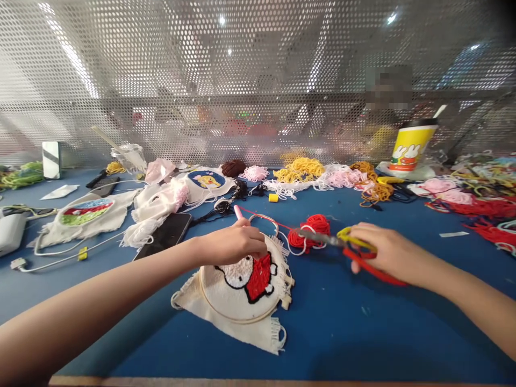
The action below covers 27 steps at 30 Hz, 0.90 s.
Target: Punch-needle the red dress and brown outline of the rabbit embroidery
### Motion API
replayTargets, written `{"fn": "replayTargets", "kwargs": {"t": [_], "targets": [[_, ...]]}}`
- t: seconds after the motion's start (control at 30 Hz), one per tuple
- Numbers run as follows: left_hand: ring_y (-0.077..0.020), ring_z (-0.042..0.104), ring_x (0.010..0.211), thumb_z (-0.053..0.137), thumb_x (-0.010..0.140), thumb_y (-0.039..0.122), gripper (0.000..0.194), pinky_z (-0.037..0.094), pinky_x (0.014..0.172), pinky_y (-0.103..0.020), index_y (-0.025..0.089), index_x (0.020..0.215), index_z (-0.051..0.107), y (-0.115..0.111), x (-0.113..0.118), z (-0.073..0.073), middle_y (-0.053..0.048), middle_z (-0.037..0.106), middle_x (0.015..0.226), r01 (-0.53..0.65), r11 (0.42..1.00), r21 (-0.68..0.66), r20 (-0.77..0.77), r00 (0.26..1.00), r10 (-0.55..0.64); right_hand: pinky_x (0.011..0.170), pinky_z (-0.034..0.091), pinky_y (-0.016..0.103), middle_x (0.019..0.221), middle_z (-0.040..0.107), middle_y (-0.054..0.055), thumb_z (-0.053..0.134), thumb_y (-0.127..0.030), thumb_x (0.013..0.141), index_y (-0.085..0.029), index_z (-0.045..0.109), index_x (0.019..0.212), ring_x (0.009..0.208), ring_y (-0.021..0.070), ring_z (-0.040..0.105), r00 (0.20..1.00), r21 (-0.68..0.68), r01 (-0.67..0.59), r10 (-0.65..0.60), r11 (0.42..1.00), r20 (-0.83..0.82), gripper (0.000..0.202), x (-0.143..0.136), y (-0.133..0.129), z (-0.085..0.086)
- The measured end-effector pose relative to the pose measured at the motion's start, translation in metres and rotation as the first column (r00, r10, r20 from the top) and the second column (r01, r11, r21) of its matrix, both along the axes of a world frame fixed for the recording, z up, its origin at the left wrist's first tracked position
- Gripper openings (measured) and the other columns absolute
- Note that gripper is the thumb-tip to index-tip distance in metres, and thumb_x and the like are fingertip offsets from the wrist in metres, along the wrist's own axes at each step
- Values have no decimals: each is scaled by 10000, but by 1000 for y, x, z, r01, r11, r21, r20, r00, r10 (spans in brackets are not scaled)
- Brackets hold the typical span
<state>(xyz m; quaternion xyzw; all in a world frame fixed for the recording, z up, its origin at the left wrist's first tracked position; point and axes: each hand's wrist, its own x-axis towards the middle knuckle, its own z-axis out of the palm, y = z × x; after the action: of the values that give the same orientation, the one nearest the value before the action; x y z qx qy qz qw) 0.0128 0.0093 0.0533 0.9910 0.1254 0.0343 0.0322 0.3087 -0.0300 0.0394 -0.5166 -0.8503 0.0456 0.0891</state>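
Note:
My left hand (pixel 237 242) is closed round a pink punch needle (pixel 237 212), its tip hidden under my fingers. It rests over an embroidery hoop (pixel 226 295) of cream cloth worked with a white and red figure (pixel 260 277) outlined in black. Red yarn runs from the top of the tool toward a ball of red yarn (pixel 316 231). To the right, my right hand (pixel 377 250) grips scissors (pixel 357 247) with red and yellow handles. Their blurred blades point left, across the front of the red ball.
A dark phone (pixel 165 236) lies left of the hoop. Finished hoops (pixel 86 212), yarn bundles (pixel 300 171) and a small yellow cylinder (pixel 273 198) spread along the back. A yellow cup (pixel 413 145) with a straw stands back right, before a perforated metal screen (pixel 250 70).

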Motion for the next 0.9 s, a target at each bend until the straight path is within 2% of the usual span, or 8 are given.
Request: {"fn": "replayTargets", "kwargs": {"t": [0.13,0.27,0.47,0.53,0.6,0.67,0.77,0.9], "targets": [[-124,503,683,326,821,80,237,298,732,-290,145,732,536,-4,0,3,-28,583,702,-18,1000,-7,14,1000,18,502,397,274,638,561,78,486,-407,697,-181,497,589,591,201,555,950,175,285,-302,942,79,250,41,15,-10],[-119,479,639,310,825,88,241,302,710,-285,144,731,526,-6,3,7,-30,573,690,-35,999,21,36,999,34,460,360,264,502,527,66,440,-403,720,-179,475,495,474,159,515,935,166,316,-336,934,112,320,55,25,-15],[-136,463,658,281,834,77,263,304,713,-292,139,761,526,-19,16,21,-38,561,682,-2,995,102,58,998,-4,632,389,337,825,589,104,411,-425,748,-163,576,776,792,235,539,959,152,279,-283,948,5,311,-9,20,10],[-152,474,696,285,835,81,263,310,727,-307,139,775,534,-25,23,29,-48,573,700,68,974,215,28,997,-76,632,410,285,781,595,55,325,-473,792,-178,572,787,712,157,542,962,-164,48,-89,985,-257,385,-44,16,19],[-167,485,748,307,826,77,249,314,765,-323,150,777,540,-31,31,35,-44,594,727,182,929,321,-25,983,-184,557,408,260,667,564,49,271,-568,770,-138,559,741,599,126,517,763,-459,-312,-69,832,-643,518,-76,15,24],[-171,496,777,334,813,72,236,312,818,-332,172,782,546,-35,36,41,-23,611,736,285,880,380,-71,958,-279,473,370,221,591,519,14,386,-600,704,-135,557,752,515,93,470,524,-509,-464,-239,725,-818,498,-99,17,26],[-176,513,834,319,821,79,267,298,890,-343,188,790,560,-35,36,46,-15,632,762,321,849,420,-123,947,-297,421,322,193,512,451,-32,577,-454,647,-144,551,654,444,56,406,291,-463,-483,-362,743,-885,312,-116,26,26],[-209,362,1135,279,853,131,275,230,981,-354,155,901,549,-33,19,48,-68,536,1135,135,914,384,29,987,-158,417,312,185,488,432,-45,550,-400,690,-161,497,566,431,46,379,167,-392,-443,-356,806,-920,274,-117,38,23]]}}
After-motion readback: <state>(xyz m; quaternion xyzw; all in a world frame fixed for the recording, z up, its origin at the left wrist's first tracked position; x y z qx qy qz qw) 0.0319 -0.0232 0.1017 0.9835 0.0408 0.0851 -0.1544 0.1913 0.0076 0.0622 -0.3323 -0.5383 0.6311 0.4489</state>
